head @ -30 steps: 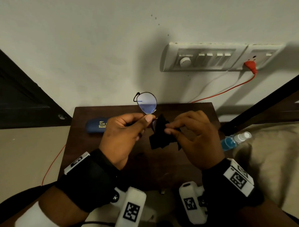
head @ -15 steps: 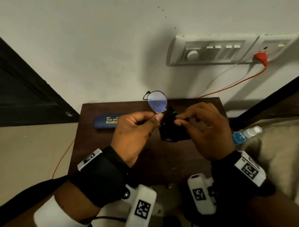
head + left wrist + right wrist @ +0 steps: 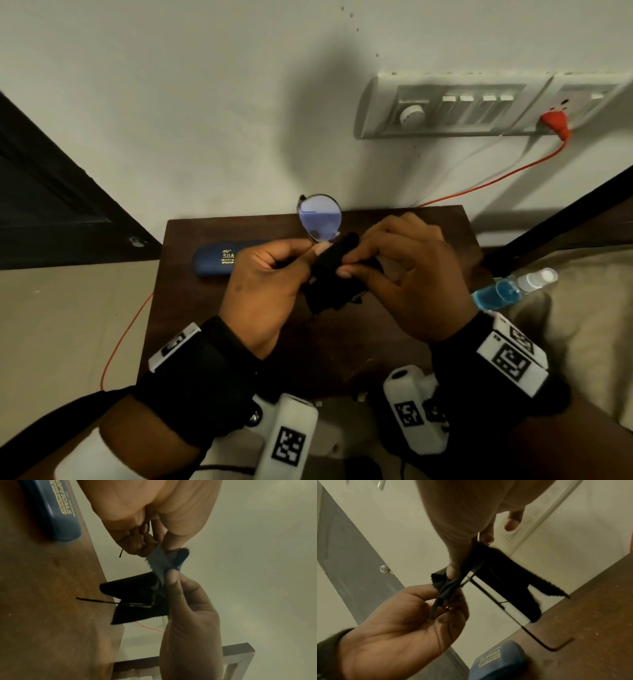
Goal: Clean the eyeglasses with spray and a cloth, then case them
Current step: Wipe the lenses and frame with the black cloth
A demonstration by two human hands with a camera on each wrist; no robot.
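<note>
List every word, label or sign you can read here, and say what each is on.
"OPTICALS": gold print on the blue glasses case; the word before it is only partly legible.
Smaller gold lines under it on the case: too blurred to read.
Square black-and-white code markers on the wrist bands: patterns, no words.

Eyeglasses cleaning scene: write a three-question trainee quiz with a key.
1. True or false: the blue case lies shut on the table.
2. Which hand pinches the black cloth over a lens? A) left hand B) right hand
3. Fill in: the spray bottle holds ____ liquid.

Key: 1 true; 2 B, while the left hand grips the eyeglasses; 3 blue.
</note>
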